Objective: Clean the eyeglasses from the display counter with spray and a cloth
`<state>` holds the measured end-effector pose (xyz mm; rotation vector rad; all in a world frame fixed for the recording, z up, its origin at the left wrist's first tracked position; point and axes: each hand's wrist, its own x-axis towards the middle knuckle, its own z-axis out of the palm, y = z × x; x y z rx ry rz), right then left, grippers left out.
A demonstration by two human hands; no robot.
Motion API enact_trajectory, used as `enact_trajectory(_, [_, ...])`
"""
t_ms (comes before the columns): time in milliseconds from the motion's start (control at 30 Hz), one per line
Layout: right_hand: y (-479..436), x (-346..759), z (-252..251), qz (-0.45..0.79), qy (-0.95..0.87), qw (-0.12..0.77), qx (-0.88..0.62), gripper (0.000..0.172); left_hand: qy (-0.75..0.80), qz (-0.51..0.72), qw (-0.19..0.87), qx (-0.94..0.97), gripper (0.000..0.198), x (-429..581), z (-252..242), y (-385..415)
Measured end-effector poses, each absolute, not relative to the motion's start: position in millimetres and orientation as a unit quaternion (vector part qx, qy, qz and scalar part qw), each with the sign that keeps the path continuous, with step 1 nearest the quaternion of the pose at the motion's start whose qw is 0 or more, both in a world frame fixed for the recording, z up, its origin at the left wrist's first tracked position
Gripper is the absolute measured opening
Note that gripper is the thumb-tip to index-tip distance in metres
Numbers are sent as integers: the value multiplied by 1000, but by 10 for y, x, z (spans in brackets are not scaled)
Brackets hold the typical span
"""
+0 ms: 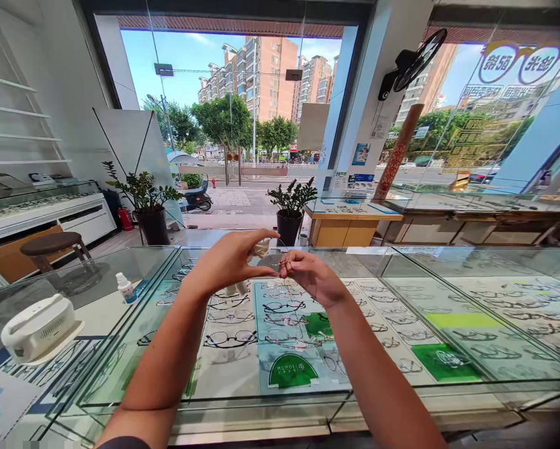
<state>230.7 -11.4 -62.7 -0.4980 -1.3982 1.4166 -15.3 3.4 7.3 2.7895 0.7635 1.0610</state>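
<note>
Both of my hands are raised over a glass display case [308, 394], close together in front of me. My left hand [228, 259] curves in a C, thumb and index finger at opposite edges of what looks like thin-rimmed eyeglasses [271, 255]. Its other fingers are mostly hidden behind. My right hand [310, 274] pinches the right side of the same thin frame, fingers bent together. The fine rim and lenses barely show against the background. Beneath the glass, rows of eyeglass frames [231, 338] lie on white and pale blue boards, with a green sign [293, 371] among them.
A white device [39, 327] and a small spray bottle [125, 288] stand to the left. Beyond the case are a round stool [53, 243], two potted plants [289, 206] and a wooden cabinet [350, 227]. A large window faces the street.
</note>
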Motion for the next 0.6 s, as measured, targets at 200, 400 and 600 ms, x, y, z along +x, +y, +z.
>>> enact_trajectory(200, [-99,2267,80,533,-690,425,-245,15,219,464,8,858,60,-339,161,4])
enact_trajectory(400, [-220,2205,231,386,-744,476,-265,25,199,561,-42,802,56,-445,187,-17])
enact_trajectory(600, [-481,2147,127,87,-697,650,-289,60,257,674,-71,689,57,-431,195,-137])
